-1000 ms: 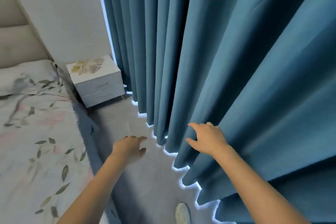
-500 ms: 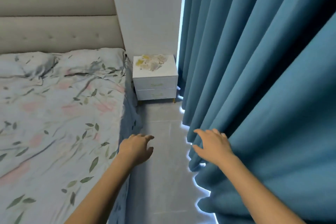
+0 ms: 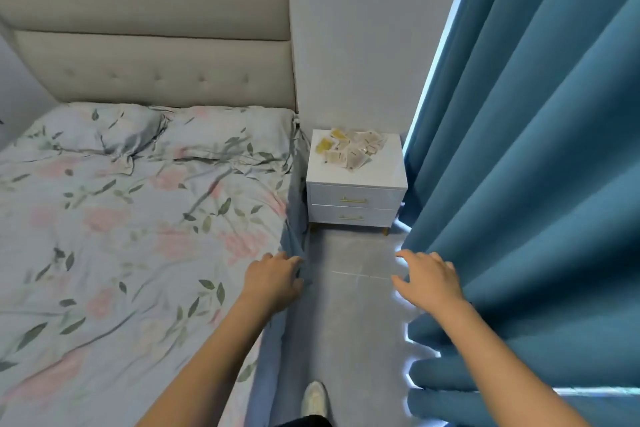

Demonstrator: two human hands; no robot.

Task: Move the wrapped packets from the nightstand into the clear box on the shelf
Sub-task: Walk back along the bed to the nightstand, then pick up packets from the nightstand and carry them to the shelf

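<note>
A pile of several wrapped packets (image 3: 349, 148), white and yellow, lies on top of a white two-drawer nightstand (image 3: 356, 198) at the far end of a narrow floor strip. My left hand (image 3: 273, 281) hovers over the bed's edge with fingers loosely curled, holding nothing. My right hand (image 3: 427, 282) is stretched forward beside the curtain, fingers spread and empty. Both hands are well short of the nightstand. The clear box and the shelf are out of view.
A bed with floral bedding (image 3: 121, 236) and a padded headboard (image 3: 152, 45) fills the left. Heavy blue curtains (image 3: 536, 184) hang along the right. Grey tiled floor (image 3: 349, 305) runs between them. My white shoe (image 3: 313, 397) shows at the bottom.
The view has swung left and moved forward: the nightstand now sits centred and closer, and the bed and headboard came into view. Both hands stay raised and empty.
</note>
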